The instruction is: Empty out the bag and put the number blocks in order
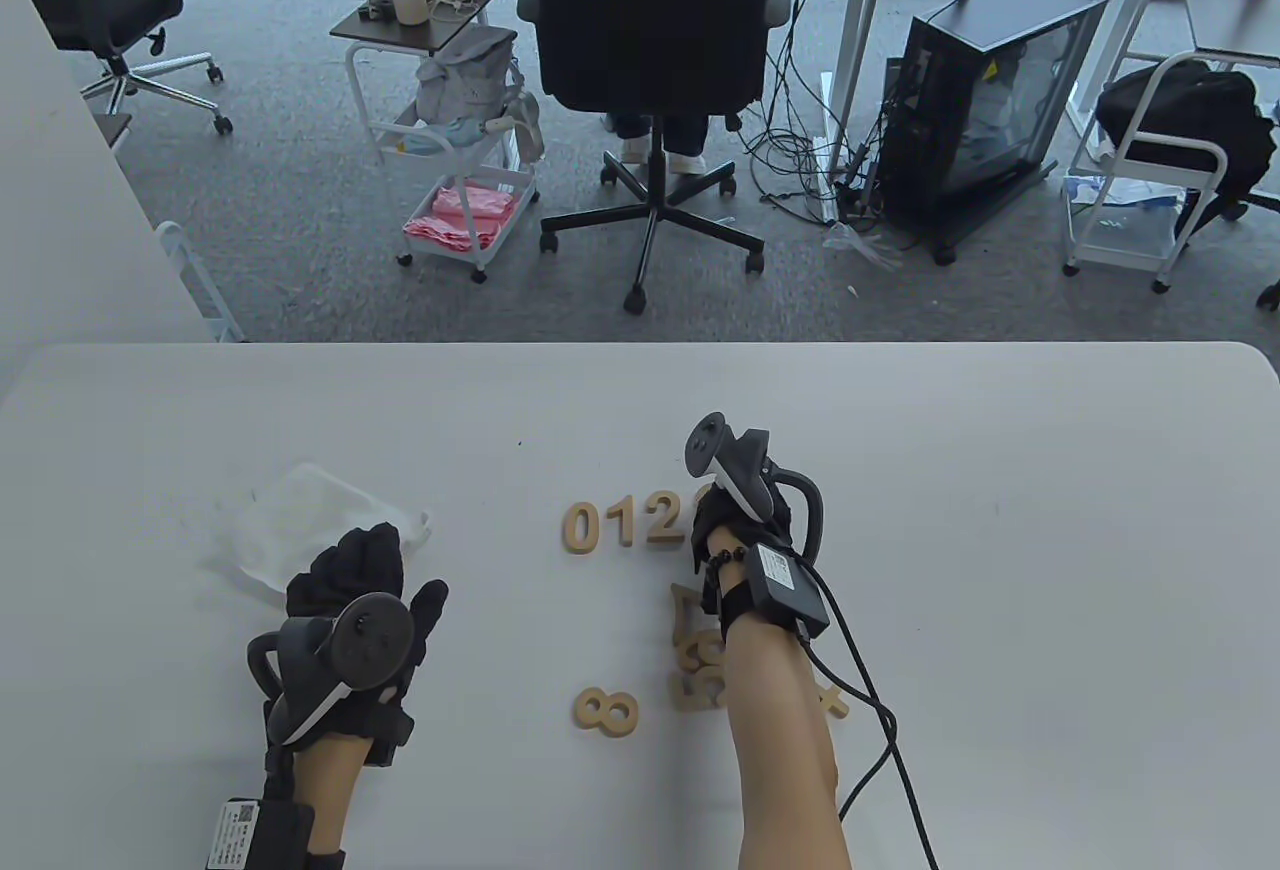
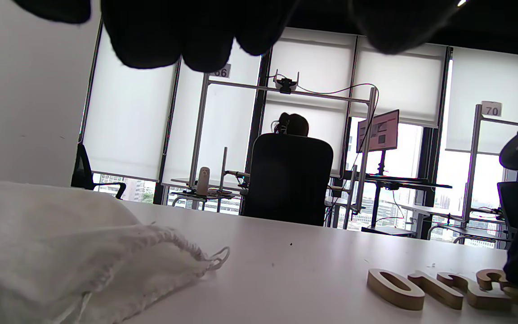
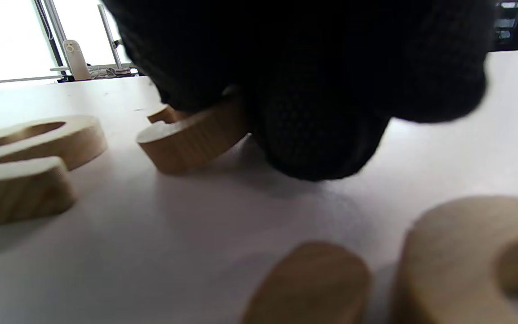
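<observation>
Wood of a pale, thick cut appears to be what the number blocks are made of, so they are judged light, rigid and not fragile, with flat faces that would slide easily on the smooth white table (image 1: 1000, 470). A pinch across the two flat edges, or over an outer curve, is judged the safest hold; the thin strokes of the 1 (image 1: 624, 522) offer less surface than the rounded 0 (image 1: 580, 526). The cloth bag (image 1: 300, 510) is soft and limp, and is best taken by its drawstring mouth.

A row reading 0, 1, 2 (image 1: 661, 519) is laid out near the middle of the table. Directly at the right end of this row the right hand (image 1: 740, 530) is lowered, and in the right wrist view its fingers (image 3: 322, 135) are seen pressed on a block (image 3: 191, 139) that is slightly tilted off the surface; which number it is cannot be read. Loose blocks are left nearer the person: an 8 (image 1: 606, 712) lying alone, and a small heap (image 1: 695, 655) partly hidden under the right forearm.

The left hand (image 1: 355, 610) is held well apart from the row, just beside the emptied bag, with its fingertips at the bag's near edge. Whether the cloth is gripped cannot be told; the fingers hang loosely in the left wrist view.
</observation>
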A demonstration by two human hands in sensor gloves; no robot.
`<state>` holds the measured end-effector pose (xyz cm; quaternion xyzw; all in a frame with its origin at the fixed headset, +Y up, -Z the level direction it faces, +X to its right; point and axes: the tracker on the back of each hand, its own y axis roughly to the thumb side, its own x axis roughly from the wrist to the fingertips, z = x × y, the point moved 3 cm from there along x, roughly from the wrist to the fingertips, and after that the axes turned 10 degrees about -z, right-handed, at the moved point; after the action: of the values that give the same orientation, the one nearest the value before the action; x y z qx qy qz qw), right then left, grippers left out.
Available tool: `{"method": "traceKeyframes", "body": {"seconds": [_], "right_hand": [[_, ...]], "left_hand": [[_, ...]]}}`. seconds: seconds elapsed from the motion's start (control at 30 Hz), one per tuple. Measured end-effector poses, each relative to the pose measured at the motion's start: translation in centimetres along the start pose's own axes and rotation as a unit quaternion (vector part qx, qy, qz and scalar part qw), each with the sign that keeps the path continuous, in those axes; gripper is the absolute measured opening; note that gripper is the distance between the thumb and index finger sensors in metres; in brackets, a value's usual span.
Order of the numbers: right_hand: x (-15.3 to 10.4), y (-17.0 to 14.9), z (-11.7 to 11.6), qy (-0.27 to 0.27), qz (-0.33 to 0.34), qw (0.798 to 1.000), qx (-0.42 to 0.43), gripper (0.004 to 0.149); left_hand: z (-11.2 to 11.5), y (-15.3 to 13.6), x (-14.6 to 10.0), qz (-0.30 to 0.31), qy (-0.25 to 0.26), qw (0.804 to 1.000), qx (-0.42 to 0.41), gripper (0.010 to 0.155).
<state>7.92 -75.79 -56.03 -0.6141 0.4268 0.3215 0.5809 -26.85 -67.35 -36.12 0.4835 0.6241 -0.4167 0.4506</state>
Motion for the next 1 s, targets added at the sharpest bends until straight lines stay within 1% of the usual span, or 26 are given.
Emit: {"method": "traceKeyframes", "body": {"seconds": [0.1, 0.17, 0.2, 0.47, 0.53, 0.63, 0.73, 0.9, 0.97, 1.0], "right_hand": [[0.0, 0.5, -0.3, -0.012, 0.012, 0.999, -0.033, 0.041], [-0.1, 0.9, -0.3, -0.029, 0.021, 0.998, -0.047, 0.041], [-0.1, 0.9, -0.3, -0.028, 0.022, 0.998, -0.052, 0.041], [-0.1, 0.9, -0.3, -0.026, 0.026, 0.998, -0.055, 0.041], [-0.2, 0.7, -0.1, -0.026, 0.025, 0.998, -0.044, 0.043], [-0.6, 0.3, 1.1, -0.033, 0.029, 0.998, -0.038, 0.046], [-1.7, -1.0, 3.2, -0.039, 0.048, 0.998, 0.002, 0.048], [-4.7, -4.4, 6.0, -0.039, 0.094, 0.993, 0.066, 0.051], [-6.1, -5.9, 6.5, -0.034, 0.129, 0.987, 0.091, 0.053], [-6.7, -6.6, 6.7, -0.030, 0.136, 0.986, 0.095, 0.053]], "left_hand": [[0.0, 0.0, 0.0, 0.000, -0.001, 1.000, 0.001, 0.077], [0.0, 0.0, 0.0, -0.001, -0.002, 1.000, 0.001, 0.078], [0.0, 0.0, 0.0, -0.001, -0.002, 1.000, 0.001, 0.077], [0.0, 0.0, 0.0, -0.001, -0.002, 1.000, 0.003, 0.077], [0.1, 0.1, 0.0, 0.000, -0.003, 1.000, 0.006, 0.077], [0.1, 0.3, 0.0, 0.003, -0.003, 1.000, 0.013, 0.077], [0.1, 0.4, -0.1, 0.005, -0.002, 1.000, 0.013, 0.078], [0.3, 0.9, -0.2, 0.016, -0.004, 1.000, 0.018, 0.078], [0.3, 1.0, -0.3, 0.018, -0.003, 1.000, 0.017, 0.078], [0.3, 1.0, -0.3, 0.019, -0.003, 1.000, 0.017, 0.078]]}}
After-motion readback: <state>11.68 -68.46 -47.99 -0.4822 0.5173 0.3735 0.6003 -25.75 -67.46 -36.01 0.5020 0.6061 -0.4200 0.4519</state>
